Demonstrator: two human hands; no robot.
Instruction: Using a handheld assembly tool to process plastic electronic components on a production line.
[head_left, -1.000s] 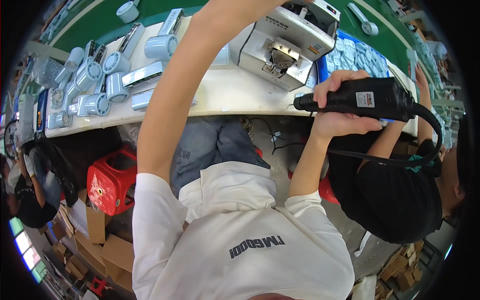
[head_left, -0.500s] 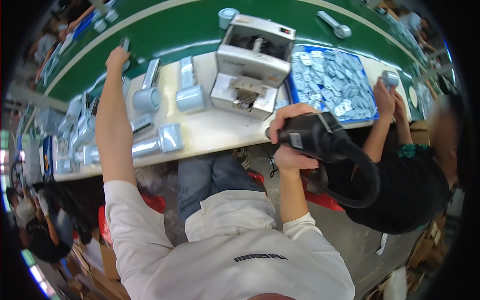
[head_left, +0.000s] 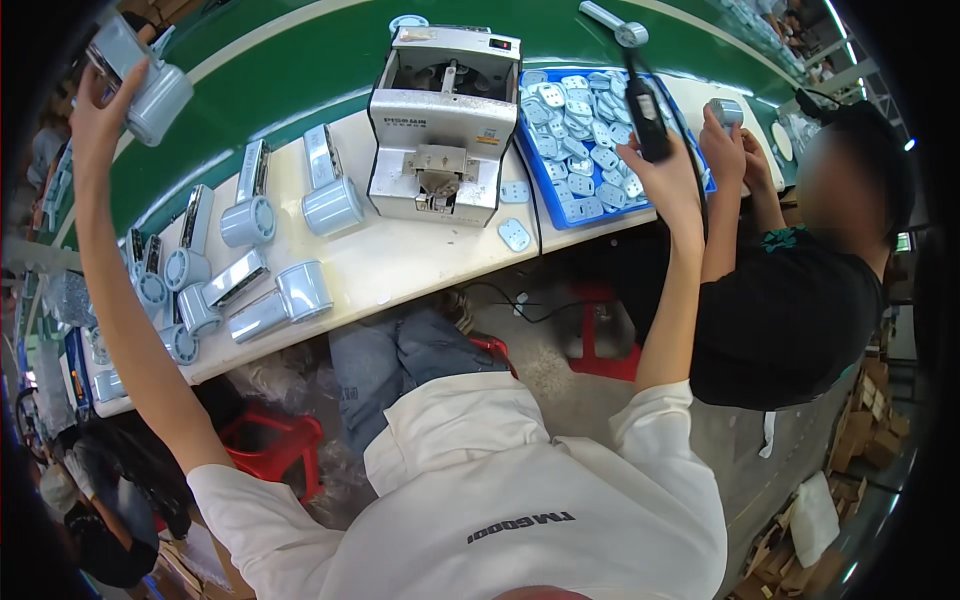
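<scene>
Stretching both arms wide apart across the table [head_left: 400, 262]. Pinching a pale blue housing [head_left: 160, 100] between thumb and fingers of the left hand [head_left: 100, 110], out past the table's far edge, above the green surface [head_left: 280, 80]. Gripping a black corded tool [head_left: 648, 120] in the right hand [head_left: 670, 190], thumb to one side and fingers to the other, in front of the blue tray [head_left: 600, 217]. Not touching the tool to any housing, the two being well apart.

Judging by the layout, working partway through a batch: having one housing in hand and seeing several other housings [head_left: 330, 205] lying on the left half of the table, near the silver machine [head_left: 440, 125] and onward to the left. Seeing many pale plates [head_left: 575, 148] lying loose in the tray, and two loose plates [head_left: 514, 235] resting on the table between tray and machine, so apparently having plenty left. Not revealing, from this steep, warped angle, any sure count of finished and unfinished housings. Sitting at the right, a co-worker [head_left: 780, 340] in black, holding a round pale piece [head_left: 726, 112].
</scene>
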